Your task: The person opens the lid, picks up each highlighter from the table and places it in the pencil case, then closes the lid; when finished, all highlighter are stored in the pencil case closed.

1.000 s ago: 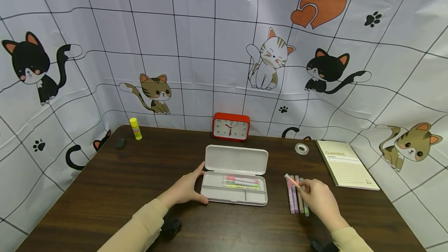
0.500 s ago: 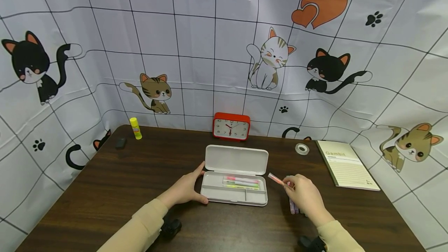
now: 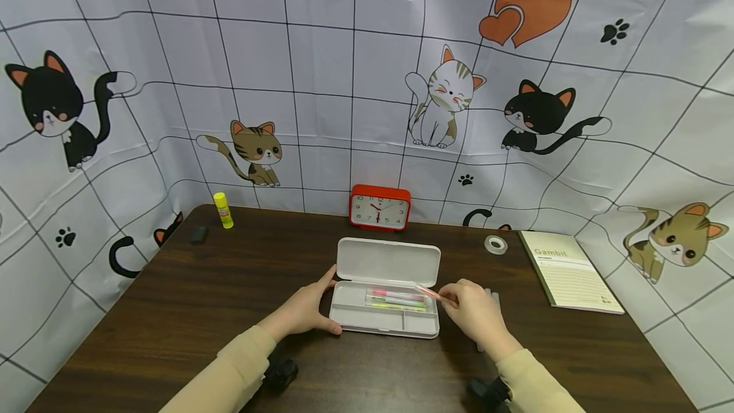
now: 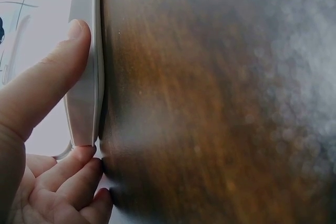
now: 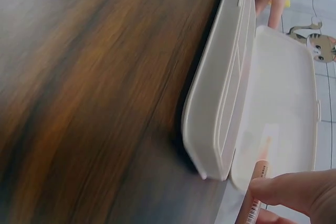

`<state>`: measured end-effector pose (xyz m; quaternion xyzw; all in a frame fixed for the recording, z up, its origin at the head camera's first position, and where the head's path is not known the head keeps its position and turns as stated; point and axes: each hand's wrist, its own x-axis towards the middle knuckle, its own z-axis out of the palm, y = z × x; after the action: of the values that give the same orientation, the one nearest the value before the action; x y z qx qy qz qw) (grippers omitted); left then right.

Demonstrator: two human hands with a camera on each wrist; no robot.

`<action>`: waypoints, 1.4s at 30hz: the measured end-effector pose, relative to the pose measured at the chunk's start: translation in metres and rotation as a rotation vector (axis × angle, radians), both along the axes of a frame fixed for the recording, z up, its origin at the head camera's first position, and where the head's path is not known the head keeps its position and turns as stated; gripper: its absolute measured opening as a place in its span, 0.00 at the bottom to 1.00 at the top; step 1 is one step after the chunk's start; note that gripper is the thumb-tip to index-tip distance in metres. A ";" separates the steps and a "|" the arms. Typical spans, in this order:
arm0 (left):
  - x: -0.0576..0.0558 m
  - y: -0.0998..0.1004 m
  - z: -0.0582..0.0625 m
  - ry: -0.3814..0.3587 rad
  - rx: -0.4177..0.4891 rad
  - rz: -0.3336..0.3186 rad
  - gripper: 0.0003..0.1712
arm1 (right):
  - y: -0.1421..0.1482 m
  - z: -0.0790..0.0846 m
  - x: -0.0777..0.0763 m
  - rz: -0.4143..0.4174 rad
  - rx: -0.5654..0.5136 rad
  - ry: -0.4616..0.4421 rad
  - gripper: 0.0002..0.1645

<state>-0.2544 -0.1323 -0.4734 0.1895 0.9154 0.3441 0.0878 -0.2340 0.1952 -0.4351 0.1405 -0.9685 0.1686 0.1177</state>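
The left hand (image 3: 306,311), thumb and fingers spread, is holding the left end of an open white plastic pencil case (image 3: 364,318) on the dark brown wooden bench (image 3: 275,260). The right hand (image 3: 473,314) is pinching a slim orange clear-tipped pen (image 3: 429,292) over the case's right end.

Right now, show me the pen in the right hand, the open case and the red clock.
Pen (image 5: 261,170): right wrist view, on its barrel.
Open case (image 3: 387,263): head view, on the inside of its raised lid.
Red clock (image 3: 380,209): head view, on its white dial.
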 end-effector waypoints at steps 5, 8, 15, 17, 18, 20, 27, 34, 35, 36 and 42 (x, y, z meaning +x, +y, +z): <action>0.001 0.000 0.001 -0.003 0.009 0.001 0.73 | -0.015 -0.001 -0.003 0.048 0.002 0.024 0.03; 0.001 0.000 0.001 -0.001 0.011 0.002 0.72 | -0.024 -0.002 -0.005 0.063 0.009 0.035 0.04; 0.000 0.000 0.001 0.005 0.012 -0.005 0.72 | -0.044 -0.008 -0.008 0.088 0.036 0.053 0.04; 0.000 0.000 0.001 0.010 0.011 -0.007 0.72 | -0.049 -0.009 -0.009 0.092 0.046 0.039 0.04; 0.000 0.000 0.001 0.011 0.011 -0.007 0.72 | -0.051 -0.010 -0.009 0.093 0.048 0.032 0.04; -0.001 0.000 0.000 0.011 0.006 -0.006 0.72 | -0.055 -0.011 -0.009 0.099 0.052 0.023 0.04; -0.001 -0.001 0.000 0.012 0.004 -0.005 0.72 | -0.066 -0.014 -0.014 0.134 0.060 0.024 0.03; 0.000 0.000 0.001 -0.001 0.007 -0.001 0.72 | -0.072 -0.015 -0.017 0.159 0.064 0.046 0.05; 0.000 0.000 0.001 -0.001 0.009 -0.001 0.72 | -0.072 -0.015 -0.017 0.160 0.063 0.048 0.05; 0.000 0.000 0.001 -0.001 0.010 -0.002 0.72 | -0.072 -0.014 -0.017 0.160 0.060 0.047 0.06; -0.001 -0.001 0.000 0.007 0.013 -0.006 0.72 | -0.070 -0.013 -0.015 0.141 0.054 0.030 0.06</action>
<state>-0.2551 -0.1329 -0.4734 0.1941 0.9129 0.3491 0.0845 -0.2492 0.1253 -0.4478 0.2140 -0.9585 0.1480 0.1160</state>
